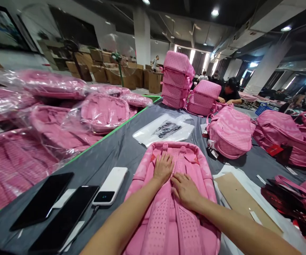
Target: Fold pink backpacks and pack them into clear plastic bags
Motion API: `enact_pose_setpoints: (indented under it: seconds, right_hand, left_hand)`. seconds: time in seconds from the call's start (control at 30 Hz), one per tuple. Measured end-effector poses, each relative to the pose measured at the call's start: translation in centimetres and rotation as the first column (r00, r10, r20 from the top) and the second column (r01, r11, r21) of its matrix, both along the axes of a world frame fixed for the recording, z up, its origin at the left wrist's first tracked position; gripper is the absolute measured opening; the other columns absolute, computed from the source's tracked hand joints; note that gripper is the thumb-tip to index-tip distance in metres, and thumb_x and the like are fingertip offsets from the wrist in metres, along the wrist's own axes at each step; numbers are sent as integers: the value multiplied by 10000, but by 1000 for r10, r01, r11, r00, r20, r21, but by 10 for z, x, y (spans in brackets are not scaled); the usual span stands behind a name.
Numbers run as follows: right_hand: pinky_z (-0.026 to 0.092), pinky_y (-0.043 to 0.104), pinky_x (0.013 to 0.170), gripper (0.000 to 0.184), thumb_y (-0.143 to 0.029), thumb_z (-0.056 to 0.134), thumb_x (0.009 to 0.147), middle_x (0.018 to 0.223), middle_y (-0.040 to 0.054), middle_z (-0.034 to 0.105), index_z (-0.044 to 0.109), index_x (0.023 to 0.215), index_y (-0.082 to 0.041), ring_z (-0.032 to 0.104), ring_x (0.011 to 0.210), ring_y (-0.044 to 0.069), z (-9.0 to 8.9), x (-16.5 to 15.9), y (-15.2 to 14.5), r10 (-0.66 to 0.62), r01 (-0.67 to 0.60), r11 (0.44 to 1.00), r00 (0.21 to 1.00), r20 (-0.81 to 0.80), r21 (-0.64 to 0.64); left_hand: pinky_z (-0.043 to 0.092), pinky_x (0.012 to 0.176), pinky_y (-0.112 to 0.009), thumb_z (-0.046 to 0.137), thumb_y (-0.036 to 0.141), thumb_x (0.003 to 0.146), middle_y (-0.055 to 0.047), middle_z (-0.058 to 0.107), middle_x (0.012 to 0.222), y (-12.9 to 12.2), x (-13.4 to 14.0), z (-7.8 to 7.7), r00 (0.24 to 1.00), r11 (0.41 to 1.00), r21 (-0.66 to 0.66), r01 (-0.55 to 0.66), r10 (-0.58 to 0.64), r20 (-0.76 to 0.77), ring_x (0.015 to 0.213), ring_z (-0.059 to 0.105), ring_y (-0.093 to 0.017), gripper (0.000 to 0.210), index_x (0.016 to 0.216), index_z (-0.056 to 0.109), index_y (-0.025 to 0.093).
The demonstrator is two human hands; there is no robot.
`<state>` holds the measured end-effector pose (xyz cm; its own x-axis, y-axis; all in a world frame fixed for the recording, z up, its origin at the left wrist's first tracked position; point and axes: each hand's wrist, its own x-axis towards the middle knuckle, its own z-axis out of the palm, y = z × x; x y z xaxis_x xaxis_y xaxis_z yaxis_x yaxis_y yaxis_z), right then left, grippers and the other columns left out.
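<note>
A pink backpack (168,226) lies on the grey-covered table in front of me, its back panel and two perforated shoulder straps facing up. My left hand (163,167) rests flat on the upper part of the straps, fingers stretched toward the top edge. Slightly lower and to the right, my right hand (185,189) lies on the right strap with its fingers extended. Neither hand grips anything. Just beyond the backpack's top edge is a clear plastic bag (166,129) with black printing.
Left of me lie two black phones (65,219) and a white power bank (111,186). Bagged pink backpacks (105,111) fill the area beyond the green edge. More pink backpacks (231,131) stand right and ahead. A brown cardboard sheet (244,200) lies at right. A person (231,92) works farther back.
</note>
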<state>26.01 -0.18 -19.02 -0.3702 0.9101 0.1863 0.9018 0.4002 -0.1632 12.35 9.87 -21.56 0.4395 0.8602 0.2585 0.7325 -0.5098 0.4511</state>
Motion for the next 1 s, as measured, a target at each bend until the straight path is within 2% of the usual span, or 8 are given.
enact_pose_setpoints:
  seconds: [0.2, 0.33, 0.43, 0.63, 0.73, 0.83, 0.93, 1.0]
  right_hand:
    - [371, 495, 1133, 403, -231, 464, 1003, 1397, 171, 631, 597, 1363, -105, 527, 1343, 290, -47, -11, -2, -63, 68, 993, 996, -61, 95]
    - [397, 465, 1102, 304, -215, 504, 981, 1330, 146, 675, 671, 1230, -164, 567, 1283, 272, -55, -8, 6, -49, 80, 981, 983, -174, 176]
    - [434, 438, 1053, 289, -217, 423, 1017, 1237, 141, 704, 681, 1139, -175, 606, 1199, 260, -54, -11, 8, -70, 125, 968, 968, -242, 219]
    - [486, 386, 900, 461, -184, 169, 1051, 1020, 121, 690, 629, 1079, -173, 633, 995, 223, -16, -5, -17, -99, 241, 917, 910, -403, 319]
    - [474, 320, 798, 285, -264, 361, 1030, 916, 70, 684, 632, 975, -197, 619, 859, 189, 11, -8, -49, 230, -167, 959, 933, -278, 231]
    - [417, 309, 694, 161, -322, 563, 946, 862, 48, 694, 655, 889, -202, 584, 753, 180, 25, -20, -73, 650, -646, 757, 760, 7, -98]
    - [360, 302, 608, 105, -296, 640, 911, 864, 25, 713, 677, 953, -208, 576, 691, 163, 18, -31, -79, 768, -712, 635, 623, 147, -298]
    - [334, 297, 556, 148, -282, 648, 904, 860, 1, 717, 664, 1038, -221, 573, 651, 153, 1, -33, -79, 800, -740, 593, 585, 131, -318]
  left_hand:
    - [454, 1056, -422, 469, 159, 963, -98, 698, 1140, -29, -19, 28, 982, 982, -40, 184, -182, 58, 1134, 606, -252, 244, 1092, 674, 185]
    - [494, 875, -306, 490, 394, 1011, -13, 690, 981, -90, -49, 48, 754, 753, -44, 656, -652, 82, 888, 619, -181, 236, 969, 648, 223]
    - [467, 770, -317, 488, 421, 1002, -14, 640, 791, -118, -54, 34, 594, 596, 20, 803, -796, -113, 737, 564, -186, 303, 803, 591, 218]
    - [451, 891, -385, 437, 240, 971, -85, 667, 889, -125, -39, -21, 692, 681, 142, 719, -679, -247, 871, 570, -231, 210, 887, 624, 195]
    - [398, 1003, -461, 486, 294, 965, -120, 674, 1075, -123, -36, -27, 788, 775, 164, 610, -571, -231, 1039, 555, -275, 249, 1113, 639, 166]
    - [414, 985, -440, 627, 417, 898, -127, 666, 1134, -113, -40, -19, 776, 773, 138, 619, -574, -262, 1031, 557, -282, 421, 1222, 620, 147]
    - [412, 1014, -409, 612, 396, 916, -119, 653, 1228, -101, -52, -14, 646, 653, 108, 749, -686, -333, 1063, 561, -266, 448, 1312, 598, 186]
    - [337, 1118, -469, 541, 373, 959, -112, 589, 1376, -101, -61, -20, 717, 705, 176, 688, -620, -320, 1248, 495, -300, 435, 1375, 570, 248]
